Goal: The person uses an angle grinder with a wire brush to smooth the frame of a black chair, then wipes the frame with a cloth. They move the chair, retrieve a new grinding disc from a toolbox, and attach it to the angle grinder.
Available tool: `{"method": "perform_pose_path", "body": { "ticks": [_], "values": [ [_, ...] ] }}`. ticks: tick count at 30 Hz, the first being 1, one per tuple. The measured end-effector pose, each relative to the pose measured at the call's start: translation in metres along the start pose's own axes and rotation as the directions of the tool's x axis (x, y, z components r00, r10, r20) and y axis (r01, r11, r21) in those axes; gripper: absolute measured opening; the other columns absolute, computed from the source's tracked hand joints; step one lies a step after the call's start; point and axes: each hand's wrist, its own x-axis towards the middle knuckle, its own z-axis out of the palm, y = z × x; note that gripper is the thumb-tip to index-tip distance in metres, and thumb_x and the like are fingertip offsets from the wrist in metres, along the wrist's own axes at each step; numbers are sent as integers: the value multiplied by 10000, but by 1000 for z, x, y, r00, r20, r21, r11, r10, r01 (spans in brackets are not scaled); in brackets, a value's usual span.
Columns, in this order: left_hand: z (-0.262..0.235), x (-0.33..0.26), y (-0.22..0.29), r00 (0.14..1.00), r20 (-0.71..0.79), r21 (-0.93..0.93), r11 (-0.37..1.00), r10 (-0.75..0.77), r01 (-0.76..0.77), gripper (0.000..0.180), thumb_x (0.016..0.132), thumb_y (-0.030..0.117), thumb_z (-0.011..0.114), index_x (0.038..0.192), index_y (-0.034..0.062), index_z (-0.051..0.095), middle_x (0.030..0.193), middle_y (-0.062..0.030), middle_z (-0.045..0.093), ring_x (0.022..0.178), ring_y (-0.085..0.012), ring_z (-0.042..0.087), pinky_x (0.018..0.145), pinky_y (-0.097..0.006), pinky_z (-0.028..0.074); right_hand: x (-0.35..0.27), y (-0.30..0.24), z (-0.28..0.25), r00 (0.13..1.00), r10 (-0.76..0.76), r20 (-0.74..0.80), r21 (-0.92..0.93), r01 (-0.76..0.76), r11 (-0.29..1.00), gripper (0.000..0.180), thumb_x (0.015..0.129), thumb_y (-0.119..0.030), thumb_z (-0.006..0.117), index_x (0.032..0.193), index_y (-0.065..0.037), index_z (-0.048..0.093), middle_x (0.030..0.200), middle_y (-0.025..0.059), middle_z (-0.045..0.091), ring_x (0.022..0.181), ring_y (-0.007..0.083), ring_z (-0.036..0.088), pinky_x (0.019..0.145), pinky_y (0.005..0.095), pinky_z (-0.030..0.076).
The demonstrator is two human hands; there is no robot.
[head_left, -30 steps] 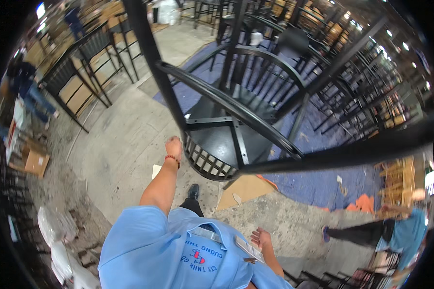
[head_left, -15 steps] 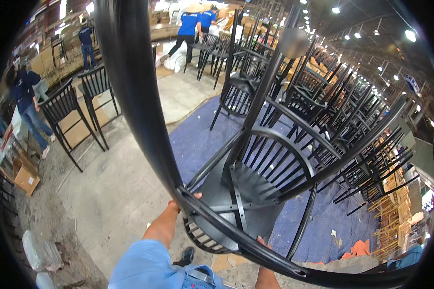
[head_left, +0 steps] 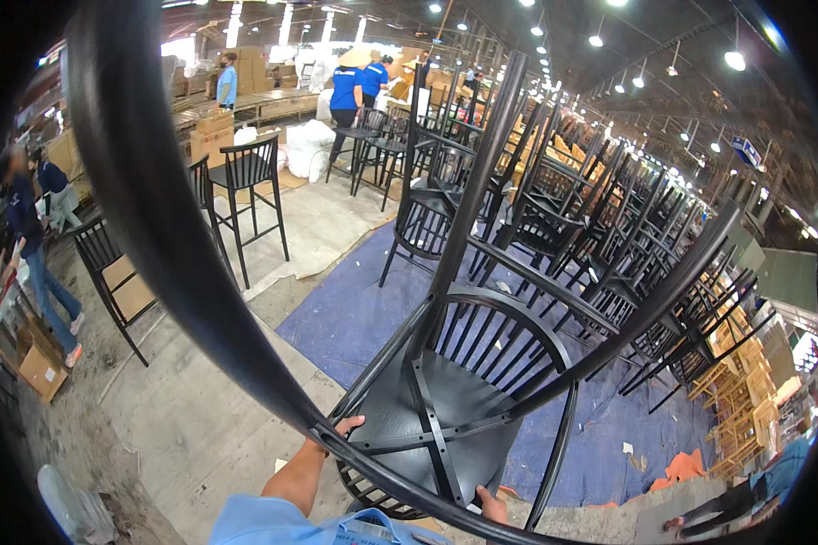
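The black chair (head_left: 445, 400) is upside down overhead, seat underside facing the camera above the blue tarp (head_left: 354, 313); it looks rigid, bulky and fairly heavy. The left hand (head_left: 341, 427) and right hand (head_left: 493, 504) each have their grip closed on the seat rim, a sensible balanced hold.

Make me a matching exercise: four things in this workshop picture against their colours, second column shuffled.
Things:
1. chair held in both hands
2. floor sheet
3. box at far left
4. stuffed sacks at the back

Colours:
A. white
B. brown
C. black
D. blue

Pairs: 1-C, 2-D, 3-B, 4-A
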Motion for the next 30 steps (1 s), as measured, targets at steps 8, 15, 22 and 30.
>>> {"method": "perform_pose_path", "body": {
  "ticks": [8, 15, 22, 30],
  "values": [
    [-1, 9, -16, 976, -218, -482, 869, 3, -110, 342, 942, 368, 561, 1137, 105, 659, 1000, -65, 676, 897, -218, 629, 763, -376, 516, 35, -3, -48, 861, 7, 509, -44, 18, 999, 466, 831, -432, 681, 1000, 2, 666, 897, 105, 685, 784, 195, 630, 657, 333, 491],
    [29, -65, -105, 532, -835, -182, 983, -141, -25, 461, 866, 406, 542, 961, -24, 680, 969, -261, 670, 940, -404, 642, 809, -434, 485, 18, -126, -34, 307, -406, 861, 327, 279, 903, 531, 893, -396, 656, 1236, -9, 535, 1105, 158, 654, 922, 231, 653, 752, 327, 539],
    [186, -156, -209, 619, -720, -238, 950, -313, 203, 374, 861, 311, 625, 1048, -9, 676, 790, -130, 664, 611, -204, 596, 570, -344, 479, -71, -202, 26, -403, -402, 822, 451, 30, 892, 1022, 765, -772, 521, 1430, -18, 339, 1234, 242, 564, 984, 322, 651, 774, 388, 566],
    [222, -274, -262, 559, -769, -119, 929, -309, 350, 416, 821, 348, 604, 1063, 17, 678, 1029, -216, 681, 1006, -350, 638, 890, -413, 488, -140, -239, 53, -599, -700, 389, 821, -121, 559, 597, 944, -318, 583, 1407, 0, 381, 1091, 328, 598, 931, 365, 654, 762, 418, 566]
  ]
}}
